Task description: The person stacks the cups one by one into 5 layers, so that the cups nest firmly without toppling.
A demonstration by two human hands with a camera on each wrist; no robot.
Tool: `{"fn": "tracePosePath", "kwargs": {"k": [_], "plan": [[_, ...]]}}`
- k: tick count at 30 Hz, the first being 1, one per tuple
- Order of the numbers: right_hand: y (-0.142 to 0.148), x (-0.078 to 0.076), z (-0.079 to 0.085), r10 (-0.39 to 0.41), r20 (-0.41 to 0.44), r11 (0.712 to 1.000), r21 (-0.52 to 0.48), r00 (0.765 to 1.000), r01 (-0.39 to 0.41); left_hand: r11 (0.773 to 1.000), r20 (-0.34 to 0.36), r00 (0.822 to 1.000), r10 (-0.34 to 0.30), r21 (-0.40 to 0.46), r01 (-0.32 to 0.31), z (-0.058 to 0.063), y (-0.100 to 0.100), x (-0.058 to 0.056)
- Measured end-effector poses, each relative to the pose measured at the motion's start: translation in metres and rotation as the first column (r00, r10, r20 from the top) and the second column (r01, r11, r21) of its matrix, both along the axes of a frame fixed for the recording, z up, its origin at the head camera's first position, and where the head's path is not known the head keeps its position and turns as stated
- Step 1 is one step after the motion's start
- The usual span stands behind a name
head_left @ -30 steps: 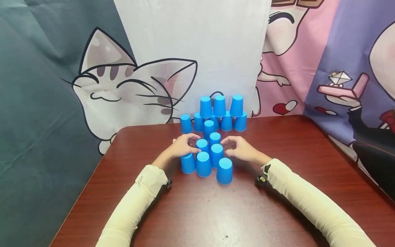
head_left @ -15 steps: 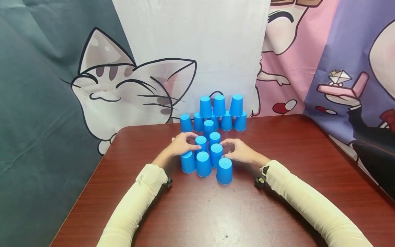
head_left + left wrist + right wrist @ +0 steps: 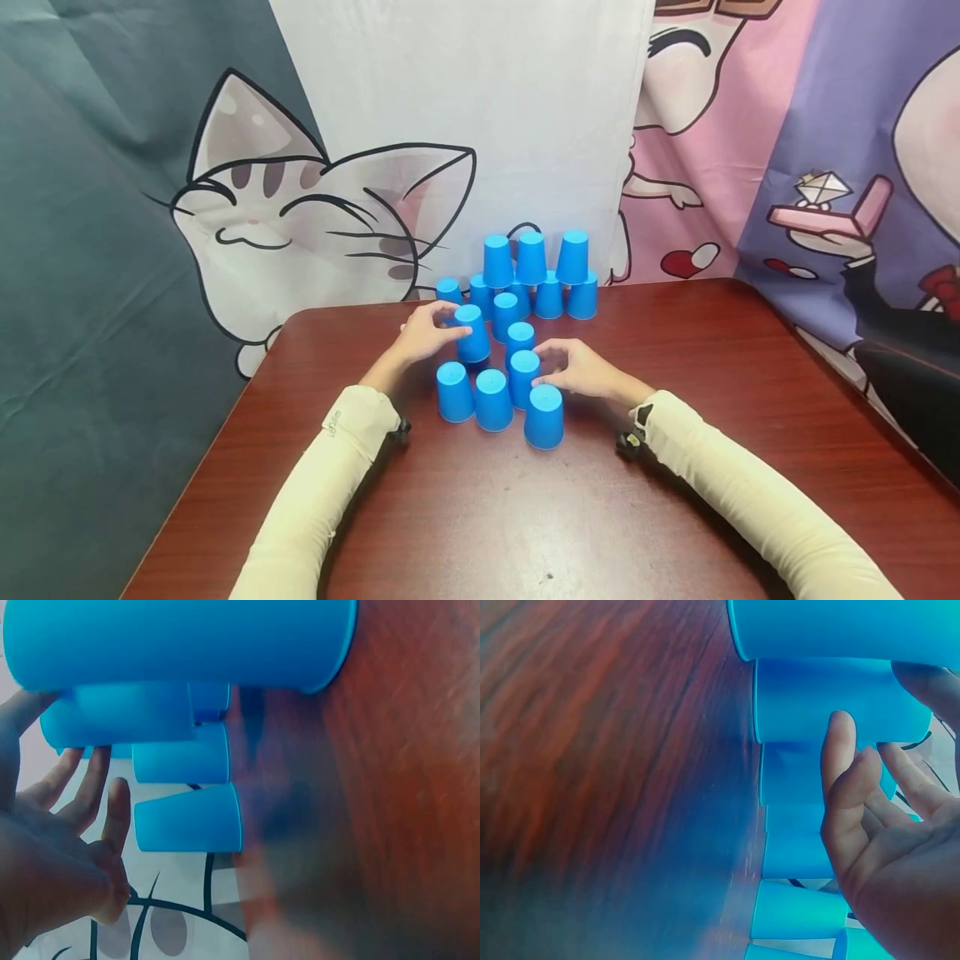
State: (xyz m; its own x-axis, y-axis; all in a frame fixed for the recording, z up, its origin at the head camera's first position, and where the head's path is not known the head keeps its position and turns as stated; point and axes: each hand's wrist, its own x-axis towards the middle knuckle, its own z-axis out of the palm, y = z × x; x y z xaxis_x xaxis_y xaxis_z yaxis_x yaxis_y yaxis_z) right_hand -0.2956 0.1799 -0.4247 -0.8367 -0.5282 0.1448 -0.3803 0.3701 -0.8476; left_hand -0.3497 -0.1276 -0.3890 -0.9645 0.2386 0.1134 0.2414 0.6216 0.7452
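My left hand point(image 3: 423, 333) pinches an upside-down blue cup point(image 3: 472, 335) between thumb and fingers, slightly tilted and raised off the table. The left wrist view shows its fingers point(image 3: 94, 787) under that cup's side. My right hand point(image 3: 583, 369) is curved around another upturned blue cup point(image 3: 524, 382) standing on the table, its thumb and fingertips at the cup's sides. Nearest to me stand three more blue cups: one at the left point(image 3: 454, 393), a middle cup point(image 3: 492, 402) and a right cup point(image 3: 544, 418). Behind the right-hand cup stands a further cup point(image 3: 520, 335).
At the table's back, a row of upturned cups point(image 3: 549, 298) carries three cups on top, one of them a right-hand upper cup point(image 3: 573, 257). A single cup point(image 3: 506, 317) stands before that row. Printed cloth point(image 3: 465, 75) hangs behind the brown table point(image 3: 480, 525).
My left hand has taken hold of a cup, lifted it out of the group and carried it left and back. The right hand has closed in around its cup, which stays in place.
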Motion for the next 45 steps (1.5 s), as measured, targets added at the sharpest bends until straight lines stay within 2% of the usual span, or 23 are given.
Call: {"fn": "tracePosePath", "kwargs": {"k": [3,8,15,17,24,28,35,45], "plan": [[0.002,0.0,0.0,-0.007,0.008,1.0,0.0,1.0,0.007,0.999,-0.046,0.998,0.051,0.02,-0.05,0.004,-0.001,-0.009],[0.004,-0.001,0.0,-0.006,0.031,1.0,0.002,0.999,0.006,0.986,-0.112,0.983,0.144,0.099,-0.133,0.008,-0.001,-0.022],[0.001,0.0,0.001,-0.021,0.021,1.0,0.012,1.0,0.02,0.966,-0.17,0.963,0.211,0.184,-0.179,0.016,0.002,-0.037],[-0.001,0.003,0.003,-0.017,0.022,1.0,0.015,1.0,0.016,0.964,-0.179,0.958,0.225,0.187,-0.191,0.02,0.003,-0.039],[-0.008,0.022,0.028,0.012,0.014,1.0,0.004,1.0,-0.012,0.965,-0.174,0.954,0.244,0.141,-0.222,0.033,0.009,-0.05],[-0.009,0.024,0.031,0.015,0.01,1.0,-0.005,1.0,-0.015,0.967,-0.187,0.951,0.245,0.11,-0.228,0.038,0.012,-0.06],[-0.002,0.001,-0.003,0.004,0.013,1.0,0.0,1.0,-0.004,0.97,-0.154,0.958,0.241,0.079,-0.231,0.043,0.012,-0.068],[-0.001,0.002,-0.008,0.013,0.003,1.0,0.015,1.0,-0.013,0.971,-0.13,0.962,0.24,0.038,-0.237,0.039,0.013,-0.073]]}}
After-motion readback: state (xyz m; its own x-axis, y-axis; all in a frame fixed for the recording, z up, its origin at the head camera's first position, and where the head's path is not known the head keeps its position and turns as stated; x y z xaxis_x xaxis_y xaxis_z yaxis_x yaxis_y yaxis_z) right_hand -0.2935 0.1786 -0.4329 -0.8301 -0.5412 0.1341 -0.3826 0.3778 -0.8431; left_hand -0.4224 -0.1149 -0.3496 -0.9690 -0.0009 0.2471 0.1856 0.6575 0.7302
